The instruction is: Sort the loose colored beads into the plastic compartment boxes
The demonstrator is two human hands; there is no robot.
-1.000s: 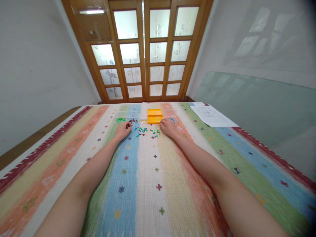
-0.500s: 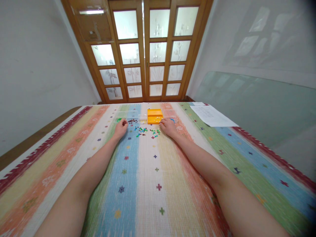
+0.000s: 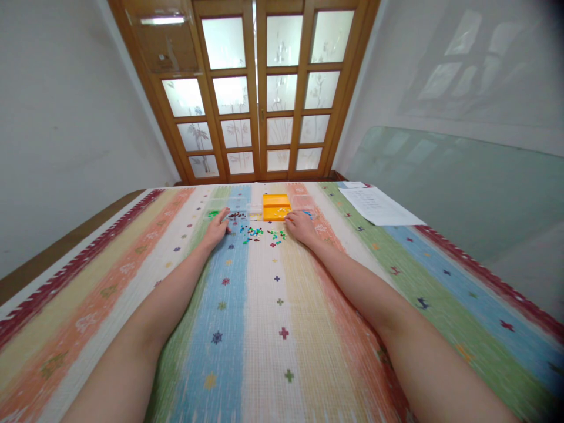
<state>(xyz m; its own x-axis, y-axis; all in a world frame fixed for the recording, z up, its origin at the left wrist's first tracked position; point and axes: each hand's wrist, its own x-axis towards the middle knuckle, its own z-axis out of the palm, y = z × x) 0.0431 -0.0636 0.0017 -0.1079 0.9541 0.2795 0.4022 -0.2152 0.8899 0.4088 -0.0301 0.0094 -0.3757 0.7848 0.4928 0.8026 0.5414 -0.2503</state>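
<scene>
My left hand [image 3: 217, 228] is open, its index finger stretched toward a clear box of dark brown pieces [image 3: 237, 215] and its thumb apart. Green pieces [image 3: 213, 214] lie in a clear box just behind that hand. My right hand [image 3: 300, 225] is closed, its curled fingertips at the front right corner of an open orange box [image 3: 276, 200] with small white pieces inside. What those fingers hold, if anything, is hidden. Blue pieces [image 3: 308, 215] show in a clear box behind the right hand. Mixed small pieces [image 3: 252, 232] lie loose on the cloth between both hands.
A striped tablecloth [image 3: 264, 329] covers the table. Another clear box [image 3: 254, 210] with yellowish pieces stands left of the orange one. Printed sheets of paper [image 3: 379, 207] lie at the back right. Behind the table are wooden glazed doors [image 3: 261, 117].
The fingers of my left hand have gone from pinched together to spread, with the index finger stretched forward over the clear box. My right hand has stayed in place.
</scene>
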